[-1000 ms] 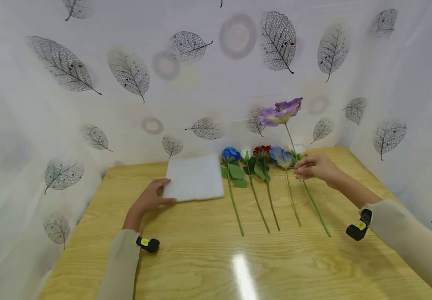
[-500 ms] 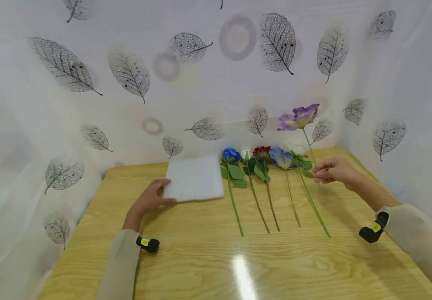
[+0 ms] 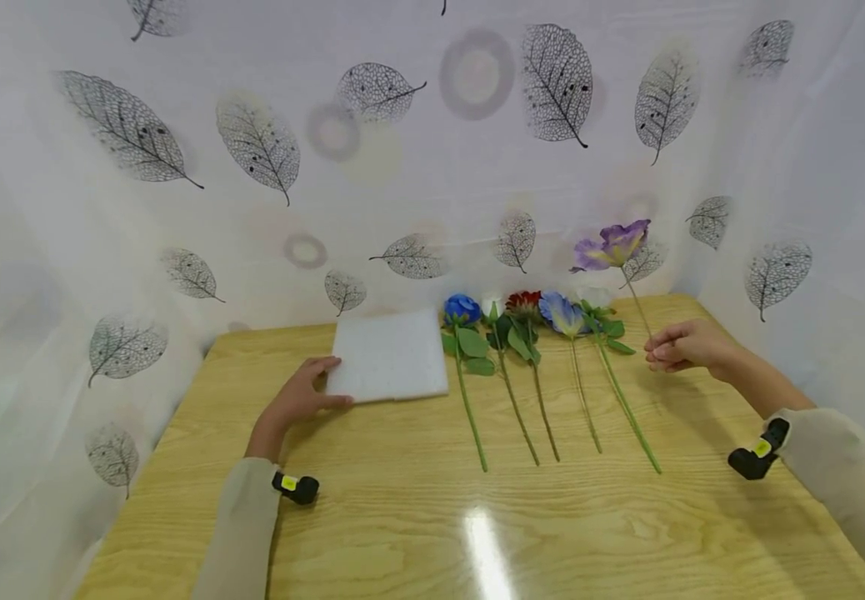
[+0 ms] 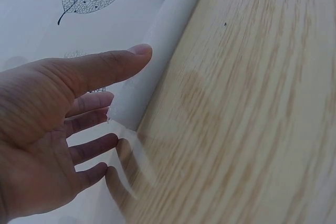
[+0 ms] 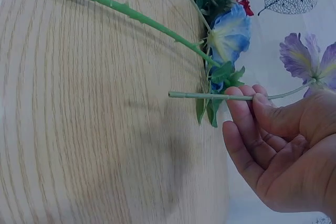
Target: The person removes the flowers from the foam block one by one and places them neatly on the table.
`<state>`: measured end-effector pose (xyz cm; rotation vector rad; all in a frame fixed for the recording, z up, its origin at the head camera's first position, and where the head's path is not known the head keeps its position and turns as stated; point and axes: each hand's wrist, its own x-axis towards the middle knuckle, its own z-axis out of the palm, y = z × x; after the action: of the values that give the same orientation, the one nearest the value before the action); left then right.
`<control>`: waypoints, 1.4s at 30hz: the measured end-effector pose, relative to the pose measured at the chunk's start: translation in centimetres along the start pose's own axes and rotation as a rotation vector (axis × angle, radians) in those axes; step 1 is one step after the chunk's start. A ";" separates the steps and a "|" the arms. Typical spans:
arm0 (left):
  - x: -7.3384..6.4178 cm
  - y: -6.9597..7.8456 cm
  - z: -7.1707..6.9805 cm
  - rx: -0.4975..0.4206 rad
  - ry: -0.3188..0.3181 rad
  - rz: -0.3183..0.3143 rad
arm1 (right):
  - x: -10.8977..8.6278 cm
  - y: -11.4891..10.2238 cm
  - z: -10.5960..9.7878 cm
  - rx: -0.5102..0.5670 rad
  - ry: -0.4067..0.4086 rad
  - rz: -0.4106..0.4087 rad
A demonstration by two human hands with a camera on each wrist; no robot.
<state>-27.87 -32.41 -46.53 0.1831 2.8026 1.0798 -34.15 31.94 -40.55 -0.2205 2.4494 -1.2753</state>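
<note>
In the head view, my right hand (image 3: pixel 686 347) pinches the thin stem of a purple flower (image 3: pixel 612 248) between thumb and fingertips. The bloom tilts up and away, above the far right of the table. The right wrist view has the cut end of its green stem (image 5: pixel 197 96) sticking out past the fingers. My left hand (image 3: pixel 296 402) lies at the left end of a white foam-like block (image 3: pixel 390 354), thumb along the near side and fingers by the left edge. In the left wrist view its fingers (image 4: pixel 94 153) are loosely extended, with the thumb overlapping the white block (image 4: pixel 152 72).
Between block and right hand lie several flowers in a row: a blue rose (image 3: pixel 462 310), a white one (image 3: pixel 492 308), a dark red one (image 3: pixel 525 303), a light blue one (image 3: pixel 563 314) and another white one (image 3: pixel 595 297). A leaf-print curtain (image 3: pixel 432 167) surrounds the wooden table (image 3: pixel 372 500).
My right hand has carried the purple flower to the right and slightly lower, away from the row, uncovering the rightmost white flower's leaves. The left hand and white block have stayed put.
</note>
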 end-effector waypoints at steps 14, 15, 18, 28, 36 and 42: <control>0.0 0.1 -0.2 -0.003 -0.005 0.004 | -0.6 2.1 -1.4 0.051 -0.044 0.079; 0.1 0.1 -0.2 -0.007 -0.004 0.003 | -0.6 2.2 -1.5 0.050 -0.048 0.083; 0.1 0.1 -0.2 -0.018 -0.004 -0.001 | -0.6 2.8 -1.9 0.063 -0.055 0.095; 0.1 -0.1 -0.2 -0.014 -0.004 0.000 | -0.7 3.4 -2.3 0.212 -0.093 0.172; 0.0 -0.1 -0.1 -0.015 -0.007 -0.001 | -0.3 4.4 -2.3 0.212 -0.120 0.206; 0.0 0.1 -0.1 -0.009 -0.006 0.009 | -0.3 4.2 -1.8 0.178 -0.146 0.229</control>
<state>-27.83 -32.41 -46.40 0.1975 2.7940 1.0920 -34.47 35.81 -42.97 0.0140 2.1534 -1.3160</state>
